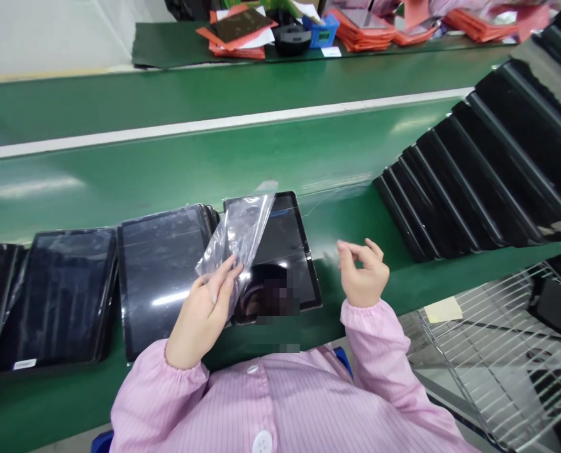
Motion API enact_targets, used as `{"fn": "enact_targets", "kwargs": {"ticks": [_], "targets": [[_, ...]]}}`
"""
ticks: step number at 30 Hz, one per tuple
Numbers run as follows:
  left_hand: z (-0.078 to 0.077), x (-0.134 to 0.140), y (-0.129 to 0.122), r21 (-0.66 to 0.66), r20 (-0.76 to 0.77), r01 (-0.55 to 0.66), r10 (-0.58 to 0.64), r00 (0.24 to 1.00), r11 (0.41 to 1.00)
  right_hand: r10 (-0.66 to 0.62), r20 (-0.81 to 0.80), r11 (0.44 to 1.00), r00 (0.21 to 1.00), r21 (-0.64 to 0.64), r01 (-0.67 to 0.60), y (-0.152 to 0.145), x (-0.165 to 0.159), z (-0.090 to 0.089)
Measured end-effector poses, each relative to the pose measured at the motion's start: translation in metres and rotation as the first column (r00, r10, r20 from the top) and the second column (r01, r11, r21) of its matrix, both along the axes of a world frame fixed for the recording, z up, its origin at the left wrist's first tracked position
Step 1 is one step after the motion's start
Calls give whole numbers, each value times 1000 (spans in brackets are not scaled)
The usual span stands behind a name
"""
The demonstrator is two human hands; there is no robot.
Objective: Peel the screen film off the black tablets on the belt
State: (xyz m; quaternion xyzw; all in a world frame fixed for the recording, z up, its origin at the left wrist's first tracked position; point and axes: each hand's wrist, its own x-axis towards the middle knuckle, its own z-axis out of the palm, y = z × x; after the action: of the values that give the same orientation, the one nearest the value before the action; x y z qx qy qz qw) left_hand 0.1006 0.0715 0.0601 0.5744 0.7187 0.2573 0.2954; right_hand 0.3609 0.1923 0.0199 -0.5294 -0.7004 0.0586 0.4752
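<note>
A black tablet screen (pixel 285 251) lies face up on the green bench in front of me, glossy and reflecting light. Over its left part stands a crumpled, see-through sheet of plastic film (pixel 247 226). My left hand (pixel 207 308) grips the lower end of this film between its fingers, above the tablet's left edge. To the right of the tablet, my right hand (pixel 364 274) is raised with thumb and forefinger pinched together. Whether anything thin is in that pinch, I cannot make out. Stacked tablets (pixel 162 277) lie just left of the left hand.
More tablets (pixel 58 296) are stacked at the far left. A long leaning row of black panels (pixel 469 170) stands on the right. Below it is a wire rack (pixel 502 352) with a yellow note (pixel 443 309). The back shelf holds orange sleeves (pixel 360 31) and a blue bin (pixel 321 31).
</note>
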Motion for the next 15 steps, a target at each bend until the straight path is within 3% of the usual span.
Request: {"fn": "enact_targets", "kwargs": {"ticks": [9,13,15], "targets": [[4,-3,7,29,40,29,-30,999,999,243,-71,967,967,-64,-247,-27,-13,5],[6,-6,11,2,11,51,-51,999,999,373,145,927,917,-5,-376,-39,-20,9],[7,-7,13,-4,-14,71,-71,997,997,475,298,873,828,-46,-485,-47,-28,11]]}}
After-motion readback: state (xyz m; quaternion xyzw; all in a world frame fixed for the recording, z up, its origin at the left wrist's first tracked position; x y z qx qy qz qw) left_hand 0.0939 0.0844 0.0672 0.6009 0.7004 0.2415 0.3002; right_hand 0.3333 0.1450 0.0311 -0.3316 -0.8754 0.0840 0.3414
